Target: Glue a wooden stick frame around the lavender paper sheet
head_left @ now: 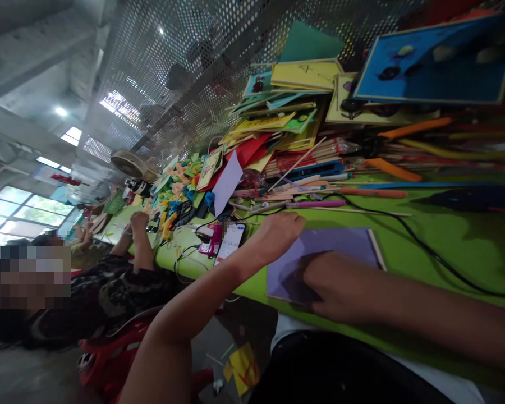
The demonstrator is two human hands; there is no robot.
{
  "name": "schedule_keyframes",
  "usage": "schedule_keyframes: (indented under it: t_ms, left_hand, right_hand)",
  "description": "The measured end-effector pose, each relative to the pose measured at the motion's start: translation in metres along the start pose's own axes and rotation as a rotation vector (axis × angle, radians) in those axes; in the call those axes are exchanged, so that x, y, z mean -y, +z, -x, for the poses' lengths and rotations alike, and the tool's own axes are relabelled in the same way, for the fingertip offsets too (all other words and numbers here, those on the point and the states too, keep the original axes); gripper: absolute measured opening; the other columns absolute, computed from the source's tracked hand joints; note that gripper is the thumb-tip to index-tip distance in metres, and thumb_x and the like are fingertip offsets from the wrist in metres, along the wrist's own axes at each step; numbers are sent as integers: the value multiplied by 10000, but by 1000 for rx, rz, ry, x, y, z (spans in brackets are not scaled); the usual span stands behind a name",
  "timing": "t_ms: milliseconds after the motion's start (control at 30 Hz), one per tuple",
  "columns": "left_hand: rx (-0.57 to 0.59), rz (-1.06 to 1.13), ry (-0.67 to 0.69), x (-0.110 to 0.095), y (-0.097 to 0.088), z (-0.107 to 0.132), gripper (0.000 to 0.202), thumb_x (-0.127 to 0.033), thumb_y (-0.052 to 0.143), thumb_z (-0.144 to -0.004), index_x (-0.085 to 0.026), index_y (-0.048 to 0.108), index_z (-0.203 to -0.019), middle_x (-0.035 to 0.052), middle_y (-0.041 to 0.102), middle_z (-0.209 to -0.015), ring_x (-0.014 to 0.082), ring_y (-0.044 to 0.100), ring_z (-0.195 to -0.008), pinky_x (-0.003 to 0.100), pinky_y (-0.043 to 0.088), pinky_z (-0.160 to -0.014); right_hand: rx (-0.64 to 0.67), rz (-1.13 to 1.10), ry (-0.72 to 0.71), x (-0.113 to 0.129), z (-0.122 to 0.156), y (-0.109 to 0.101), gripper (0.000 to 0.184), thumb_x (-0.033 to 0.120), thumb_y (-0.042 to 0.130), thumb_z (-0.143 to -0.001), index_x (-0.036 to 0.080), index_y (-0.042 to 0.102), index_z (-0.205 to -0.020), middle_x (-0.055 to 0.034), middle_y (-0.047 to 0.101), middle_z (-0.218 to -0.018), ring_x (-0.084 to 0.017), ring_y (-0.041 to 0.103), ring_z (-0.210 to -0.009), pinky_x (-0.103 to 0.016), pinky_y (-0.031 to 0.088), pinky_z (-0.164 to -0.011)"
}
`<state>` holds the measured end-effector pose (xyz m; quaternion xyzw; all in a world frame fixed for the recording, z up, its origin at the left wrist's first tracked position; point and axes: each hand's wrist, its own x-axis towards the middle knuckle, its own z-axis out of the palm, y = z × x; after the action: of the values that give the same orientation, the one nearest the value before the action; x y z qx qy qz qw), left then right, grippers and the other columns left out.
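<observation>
A purple rectangular board (347,241) with a pale edge strip lies on the green tabletop in front of me. My left hand (280,237) is closed at the board's upper left corner, knuckles up; anything inside it is hidden. Low over the middle of the board, my right hand (330,283) is curled downward with its fingertips in shadow. Whether it grips something small there I cannot make out. Left of the board a phone (230,244) with a lit time display lies beside a magenta device (212,240) with cables.
Behind the board lie pens (320,204), sticks and a black cable (429,252). Orange-handled pliers (374,146) rest at the right, below a blue framed picture (433,64). Colored cards (303,73) pile against the mesh. Another person's hands (138,221) are at the left.
</observation>
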<state>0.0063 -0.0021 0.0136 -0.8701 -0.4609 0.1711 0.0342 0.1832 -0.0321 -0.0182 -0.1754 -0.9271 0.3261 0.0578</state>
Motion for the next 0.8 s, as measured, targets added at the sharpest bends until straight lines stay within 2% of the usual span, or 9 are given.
schedule_keyframes:
  t_ms: [100,200,333,433,533,600,700,800]
  left_hand:
    - [-43,2,-23,1,7,2,234,-63,451,-953,-126,653,-1052,115,702,-1000,240,679,-895,329,493,-725]
    - [-113,67,-64,5,16,3,216,-155,435,-1008,-140,649,-1034,105,700,-997,234,668,-910,331,496,-758]
    - [-198,290,-149,13,24,4,171,-181,470,-1007,-168,639,-993,61,710,-965,201,658,-909,317,497,-802]
    - [-336,455,-243,13,21,17,106,-145,523,-963,-180,620,-941,47,709,-956,178,656,-913,299,498,-831]
    - [-540,581,-325,4,16,47,79,-145,551,-938,-200,601,-910,34,711,-958,162,668,-946,288,501,-873]
    - [-623,661,-352,-7,16,77,102,-126,552,-917,-208,587,-867,17,704,-891,146,674,-873,267,510,-832]
    - [-629,742,-459,-26,26,129,129,-86,558,-875,-209,576,-838,11,697,-847,145,676,-826,259,516,-798]
    - [-592,813,-623,-45,48,181,103,-113,569,-891,-207,609,-884,11,698,-844,143,676,-795,246,524,-748]
  right_hand:
    - [-15,-16,-7,-1,0,1,183,332,667,-800,184,750,-733,-100,742,-794,-211,622,-679,-340,377,-634]
    - [-28,-5,-22,-3,1,3,223,378,655,-833,185,755,-784,-100,744,-825,-221,633,-705,-344,383,-644]
    - [2,29,-9,-2,1,2,233,399,674,-833,182,759,-840,-100,748,-862,-237,659,-767,-340,389,-666]
    - [20,37,5,0,1,-1,225,396,678,-825,184,756,-835,-94,751,-869,-239,669,-789,-336,388,-673]
    - [33,45,-9,1,0,-2,194,353,648,-830,185,743,-807,-92,754,-879,-231,671,-781,-335,383,-669]
    - [24,47,-26,0,0,-1,156,312,633,-820,193,733,-830,-86,753,-898,-225,670,-771,-333,378,-662]
    - [9,60,-34,-2,1,3,104,264,637,-796,209,701,-857,-70,733,-889,-230,664,-787,-332,378,-665]
    - [-31,65,-70,-8,2,11,65,291,639,-835,229,645,-818,-50,699,-859,-230,645,-787,-335,388,-670]
